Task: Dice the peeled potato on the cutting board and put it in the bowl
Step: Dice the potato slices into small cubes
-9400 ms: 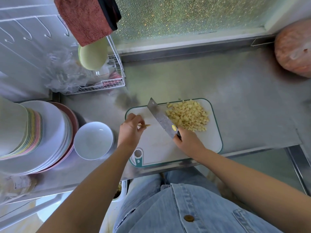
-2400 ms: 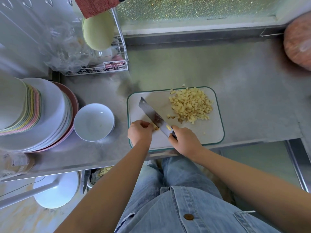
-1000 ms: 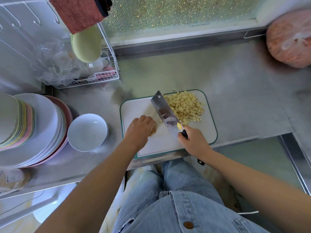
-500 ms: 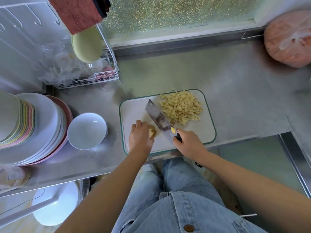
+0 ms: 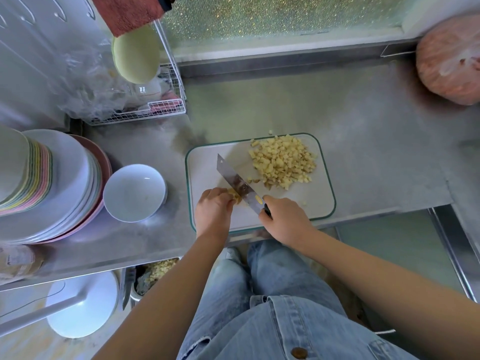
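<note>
On the cutting board [image 5: 207, 162], the last potato piece [image 5: 235, 195] is pinched by the left hand [image 5: 213, 207], touching the knife [image 5: 237, 184] gripped diagonally by the right hand [image 5: 284, 218].

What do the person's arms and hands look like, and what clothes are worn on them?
Both forearms are bare up to the frame edge, with no sleeves showing. The left hand and right hand wear no gloves, and no rings, watch or bracelets can be seen. Below the arms, a light blue denim garment with a brown button covers the body, above faded light blue jeans.
</note>
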Tool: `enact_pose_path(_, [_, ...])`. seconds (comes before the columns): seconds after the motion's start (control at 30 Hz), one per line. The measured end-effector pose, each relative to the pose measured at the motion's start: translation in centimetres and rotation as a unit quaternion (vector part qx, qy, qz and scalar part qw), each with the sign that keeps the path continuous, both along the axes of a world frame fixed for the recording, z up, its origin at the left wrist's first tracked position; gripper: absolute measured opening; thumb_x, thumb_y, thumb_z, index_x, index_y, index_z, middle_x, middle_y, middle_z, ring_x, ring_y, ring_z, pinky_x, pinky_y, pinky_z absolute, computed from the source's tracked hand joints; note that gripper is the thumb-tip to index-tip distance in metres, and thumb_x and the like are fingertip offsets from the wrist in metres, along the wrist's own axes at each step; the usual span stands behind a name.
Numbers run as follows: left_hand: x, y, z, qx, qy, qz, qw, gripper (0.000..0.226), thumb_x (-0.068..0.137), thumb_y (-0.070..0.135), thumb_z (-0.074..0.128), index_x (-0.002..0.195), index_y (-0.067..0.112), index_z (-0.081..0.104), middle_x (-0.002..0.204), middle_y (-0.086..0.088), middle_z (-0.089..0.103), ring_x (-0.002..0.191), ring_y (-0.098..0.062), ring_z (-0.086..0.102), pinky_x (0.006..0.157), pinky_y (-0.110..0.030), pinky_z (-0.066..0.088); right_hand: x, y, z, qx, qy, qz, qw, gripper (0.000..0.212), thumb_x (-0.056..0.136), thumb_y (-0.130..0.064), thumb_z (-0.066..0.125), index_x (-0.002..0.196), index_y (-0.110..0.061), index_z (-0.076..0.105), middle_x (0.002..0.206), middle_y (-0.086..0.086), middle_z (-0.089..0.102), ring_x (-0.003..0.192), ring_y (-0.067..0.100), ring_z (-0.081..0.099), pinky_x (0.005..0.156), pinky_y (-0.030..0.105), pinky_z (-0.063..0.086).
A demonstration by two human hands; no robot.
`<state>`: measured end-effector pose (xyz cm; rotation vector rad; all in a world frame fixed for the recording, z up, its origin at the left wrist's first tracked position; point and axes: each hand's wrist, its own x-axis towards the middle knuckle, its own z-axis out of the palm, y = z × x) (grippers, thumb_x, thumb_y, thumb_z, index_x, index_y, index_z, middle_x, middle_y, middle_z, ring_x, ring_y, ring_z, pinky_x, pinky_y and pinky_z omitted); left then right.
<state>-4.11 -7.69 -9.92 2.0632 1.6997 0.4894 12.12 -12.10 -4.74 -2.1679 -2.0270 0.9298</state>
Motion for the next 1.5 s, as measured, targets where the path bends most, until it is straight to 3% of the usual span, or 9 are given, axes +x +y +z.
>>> enact_pose_path(0.17, [0.0, 0.4, -0.2, 0.000, 0.023, -0.035, 0.999, 0.015, 0.062, -0.003, 0.079, 0.068, 0.011, 0.077, 0.071, -0.003, 0.071, 0.070, -0.030, 0.063, 0.057, -0.035, 0.055, -0.7, 0.3, 0.1, -0.032, -0.003, -0.006, 0.999, 0.035, 0.093, -0.017, 0.042, 0.064, -0.021, 0.023, 0.060, 0.000, 0.038, 0.060, 0.026, 0.041, 0.052, 0.033, 0.026])
enact_pose_path(0.3, [0.0, 0.6, -0.5, -0.005, 0.032, -0.049, 0.998, 0.014, 0.061, -0.003, 0.078, 0.063, 0.010, 0.074, 0.064, -0.002, 0.067, 0.063, -0.028, 0.060, 0.050, -0.034, 0.052, -1.2, 0.5, -0.1, -0.037, -0.011, -0.002, 0.999, 0.020, 0.094, -0.016, 0.041, 0.075, -0.012, 0.034, 0.062, -0.001, 0.036, 0.063, 0.026, 0.042, 0.054, 0.032, 0.028])
enact_pose_path(0.47, [-0.1, 0.8, -0.5, -0.009, 0.046, -0.056, 0.997, 0.016, 0.057, -0.003, 0.082, 0.060, 0.010, 0.073, 0.060, -0.003, 0.065, 0.058, -0.026, 0.059, 0.045, -0.031, 0.051, -1.9, 0.7, -0.8, -0.021, -0.020, 0.003, 1.000, 0.015, 0.094, -0.018, 0.040, 0.081, -0.011, 0.036, 0.061, -0.003, 0.034, 0.063, 0.026, 0.042, 0.057, 0.031, 0.029])
enact_pose_path(0.7, [-0.3, 0.7, -0.5, -0.009, 0.022, -0.053, 0.998, 0.013, 0.062, 0.002, 0.081, 0.064, 0.013, 0.075, 0.067, -0.001, 0.069, 0.061, -0.025, 0.063, 0.052, -0.030, 0.054, -2.0, 1.4, -1.3, 0.001, -0.009, -0.019, 1.000, 0.013, 0.093, -0.017, 0.041, 0.083, -0.011, 0.039, 0.057, -0.001, 0.036, 0.059, 0.028, 0.045, 0.053, 0.032, 0.030])
enact_pose_path(0.93, [-0.4, 0.5, 0.3, -0.010, 0.014, -0.010, 1.000, 0.009, 0.068, 0.004, 0.081, 0.074, 0.008, 0.075, 0.089, -0.009, 0.067, 0.083, -0.031, 0.061, 0.066, -0.037, 0.054, -0.9, 1.8, 0.2, 0.012, 0.015, -0.017, 1.000, 0.016, 0.095, -0.018, 0.042, 0.081, -0.010, 0.041, 0.057, 0.003, 0.040, 0.057, 0.027, 0.047, 0.051, 0.034, 0.031])
enact_pose_path(1.13, [-1.2, 0.1, -0.2, 0.002, 0.013, 0.007, 1.000, 0.011, 0.068, 0.008, 0.083, 0.077, 0.010, 0.076, 0.081, -0.005, 0.069, 0.077, -0.028, 0.061, 0.066, -0.033, 0.051, -1.2, 1.4, 0.8, -0.015, -0.002, 0.015, 1.000, 0.034, 0.094, -0.018, 0.041, 0.065, -0.023, 0.023, 0.058, 0.000, 0.035, 0.056, 0.022, 0.038, 0.047, 0.030, 0.022])
enact_pose_path(1.37, [-1.0, 0.4, -0.1, 0.004, 0.026, -0.012, 1.000, 0.012, 0.065, 0.006, 0.084, 0.071, 0.011, 0.075, 0.075, -0.002, 0.067, 0.071, -0.027, 0.060, 0.058, -0.032, 0.052, -2.1, 1.0, 0.2, -0.032, -0.008, -0.003, 0.999, 0.020, 0.094, -0.017, 0.042, 0.075, -0.013, 0.034, 0.062, 0.000, 0.038, 0.062, 0.026, 0.042, 0.047, 0.029, 0.022])
enact_pose_path(1.5, [-1.0, 0.5, 0.0, 0.012, 0.027, -0.018, 0.999, 0.014, 0.064, 0.005, 0.085, 0.070, 0.011, 0.074, 0.073, -0.001, 0.066, 0.069, -0.026, 0.061, 0.055, -0.033, 0.053, -2.7, 0.9, -0.1, -0.027, -0.016, -0.011, 0.999, 0.014, 0.094, -0.016, 0.041, 0.082, -0.010, 0.037, 0.069, 0.006, 0.046, 0.063, 0.027, 0.043, 0.056, 0.032, 0.030])
